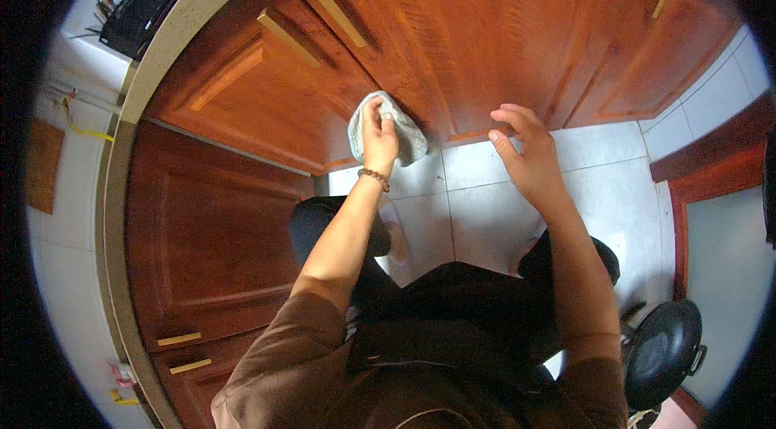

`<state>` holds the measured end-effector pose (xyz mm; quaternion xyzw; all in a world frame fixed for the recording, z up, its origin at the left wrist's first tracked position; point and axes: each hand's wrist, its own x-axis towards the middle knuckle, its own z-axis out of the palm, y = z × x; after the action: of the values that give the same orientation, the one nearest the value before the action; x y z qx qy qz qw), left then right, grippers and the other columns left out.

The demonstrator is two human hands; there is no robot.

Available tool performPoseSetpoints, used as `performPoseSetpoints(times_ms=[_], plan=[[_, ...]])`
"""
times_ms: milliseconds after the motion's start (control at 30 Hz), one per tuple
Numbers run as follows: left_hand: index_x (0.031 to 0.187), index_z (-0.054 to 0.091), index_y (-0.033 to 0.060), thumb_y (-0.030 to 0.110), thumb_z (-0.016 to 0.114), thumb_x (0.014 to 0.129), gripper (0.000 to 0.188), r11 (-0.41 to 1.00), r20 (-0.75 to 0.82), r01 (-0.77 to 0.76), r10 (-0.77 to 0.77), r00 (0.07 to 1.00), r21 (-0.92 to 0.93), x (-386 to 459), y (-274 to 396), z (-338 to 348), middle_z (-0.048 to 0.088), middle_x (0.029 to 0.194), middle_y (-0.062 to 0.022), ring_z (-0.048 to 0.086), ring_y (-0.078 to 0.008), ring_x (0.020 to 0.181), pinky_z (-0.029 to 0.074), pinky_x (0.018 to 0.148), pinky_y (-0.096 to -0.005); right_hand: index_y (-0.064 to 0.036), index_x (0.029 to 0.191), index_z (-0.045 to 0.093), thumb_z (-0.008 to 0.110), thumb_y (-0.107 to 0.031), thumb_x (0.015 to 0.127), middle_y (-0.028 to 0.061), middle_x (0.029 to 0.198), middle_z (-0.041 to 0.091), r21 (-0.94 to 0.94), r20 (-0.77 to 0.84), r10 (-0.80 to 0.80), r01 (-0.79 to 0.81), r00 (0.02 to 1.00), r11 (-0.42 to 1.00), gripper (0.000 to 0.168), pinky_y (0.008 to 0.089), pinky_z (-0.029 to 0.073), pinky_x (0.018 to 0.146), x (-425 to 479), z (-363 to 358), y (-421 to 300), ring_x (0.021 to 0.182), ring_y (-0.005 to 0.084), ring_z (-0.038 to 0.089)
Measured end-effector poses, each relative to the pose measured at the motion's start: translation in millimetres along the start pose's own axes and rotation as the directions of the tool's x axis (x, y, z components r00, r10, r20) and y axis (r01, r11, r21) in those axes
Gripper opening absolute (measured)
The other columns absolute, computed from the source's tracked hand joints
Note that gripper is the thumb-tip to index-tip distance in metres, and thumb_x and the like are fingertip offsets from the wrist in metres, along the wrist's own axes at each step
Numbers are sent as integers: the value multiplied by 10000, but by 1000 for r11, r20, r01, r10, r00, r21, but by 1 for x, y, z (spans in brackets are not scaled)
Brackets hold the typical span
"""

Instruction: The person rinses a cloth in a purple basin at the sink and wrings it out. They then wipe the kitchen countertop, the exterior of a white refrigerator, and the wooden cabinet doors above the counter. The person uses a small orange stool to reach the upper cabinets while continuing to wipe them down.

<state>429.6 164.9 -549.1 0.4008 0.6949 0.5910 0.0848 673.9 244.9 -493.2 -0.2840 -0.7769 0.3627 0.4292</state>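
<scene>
My left hand [381, 141] holds a pale, light-coloured cloth [413, 137] against the lower part of a reddish-brown wooden cabinet door [291, 102]. A beaded bracelet [374, 179] circles the left wrist. To the right, my right hand [526, 150] has its fingers apart and holds nothing. It hovers before the lower edge of another wooden cabinet door [503, 53]; whether it touches the door I cannot tell. Two gold-coloured bar handles [336, 12] flank the seam between these doors.
A stone-look countertop [142, 83] curves along the left above more cabinet doors [230, 235]. On it stands a black utensil holder [133, 17]. White floor tiles [479, 217] lie below me. At lower right, a black wok [664, 353] leans near a red-framed door [679, 229].
</scene>
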Motion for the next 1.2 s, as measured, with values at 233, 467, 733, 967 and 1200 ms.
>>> performPoseSetpoints(times_ms=[233, 467, 733, 967, 1200], plan=[[1083, 491, 10, 17, 608, 797, 310, 926, -94, -362, 353, 931, -107, 33, 113, 54, 525, 970, -44, 496, -125, 910, 414, 803, -261, -46, 981, 571, 611, -131, 753, 169, 1071, 549, -32, -77, -22, 19, 997, 999, 247, 398, 407, 871, -1, -7, -4, 998, 339, 515], [797, 518, 19, -12, 620, 688, 153, 810, 43, -467, 484, 874, 355, 15, 15, 91, 515, 743, -126, 517, -281, 671, 427, 625, -360, -48, 982, 586, 601, -120, 767, 158, 1093, 543, -29, -165, 33, -38, 986, 999, 227, 368, 423, 841, 5, -15, -5, 986, 307, 530], [769, 543, 42, 26, 670, 742, 130, 997, 127, -60, 67, 990, -53, 13, 15, 103, 564, 724, -4, 509, -92, 648, 426, 598, -233, -41, 987, 584, 607, -173, 786, 159, 1034, 575, 42, -283, 163, -157, 945, 987, 242, 380, 420, 859, 7, 15, 49, 964, 291, 547], [977, 589, 7, 100, 602, 821, 182, 986, 501, -140, 74, 862, 96, 16, 99, 26, 623, 834, -69, 578, -144, 784, 465, 715, -255, -16, 975, 587, 600, -196, 846, 41, 915, 614, 803, 243, 520, -471, 819, 366, 222, 246, 462, 621, 22, 75, 32, 773, 110, 562], [944, 644, 30, 162, 556, 882, 171, 320, -77, -871, 946, 315, 372, 122, 278, -93, 631, 924, -63, 555, -135, 824, 437, 767, -274, -26, 898, 577, 574, -101, 830, 46, 831, 615, 930, -38, 599, -190, 800, 313, 102, 267, 470, 608, 63, 71, 16, 719, 120, 578]])
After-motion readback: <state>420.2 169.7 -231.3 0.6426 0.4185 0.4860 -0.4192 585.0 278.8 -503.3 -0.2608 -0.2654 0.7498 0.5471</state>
